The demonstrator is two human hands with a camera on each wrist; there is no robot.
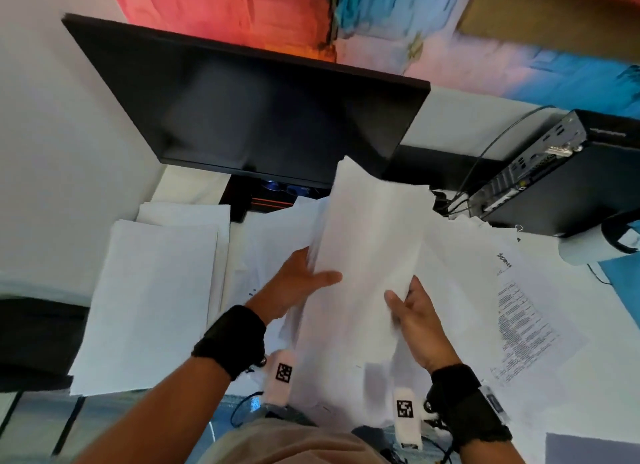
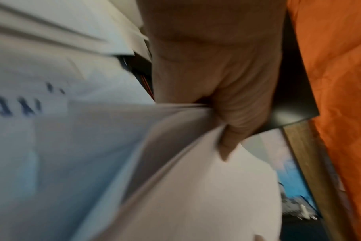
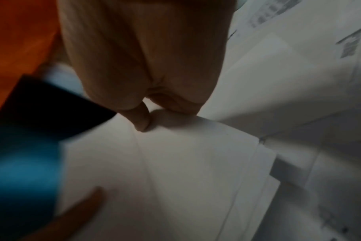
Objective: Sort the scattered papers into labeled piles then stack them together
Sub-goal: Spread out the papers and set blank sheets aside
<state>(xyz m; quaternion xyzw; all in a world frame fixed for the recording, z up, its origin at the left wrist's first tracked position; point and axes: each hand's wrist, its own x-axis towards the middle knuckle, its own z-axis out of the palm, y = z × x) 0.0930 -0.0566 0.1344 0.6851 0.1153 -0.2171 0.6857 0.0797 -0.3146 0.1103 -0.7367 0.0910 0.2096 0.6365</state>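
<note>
Both hands hold a sheaf of white papers (image 1: 367, 242) lifted above the desk, its far end reaching up toward the monitor. My left hand (image 1: 304, 276) grips the sheaf's left edge, thumb on top and fingers underneath; the left wrist view shows the thumb (image 2: 229, 130) pressed on the bent papers (image 2: 196, 187). My right hand (image 1: 408, 304) pinches the sheaf's right side, and its thumb (image 3: 141, 120) presses the sheets (image 3: 175, 171) in the right wrist view. A neat white pile (image 1: 152, 297) lies at the left. Printed sheets (image 1: 519, 311) lie spread at the right.
A black monitor (image 1: 249, 110) stands tilted right behind the papers. A black computer box (image 1: 568, 173) with cables sits at the back right, a white roll (image 1: 588, 249) beside it. More loose sheets (image 1: 263, 249) lie under the held sheaf. The desk's near edge runs by my lap.
</note>
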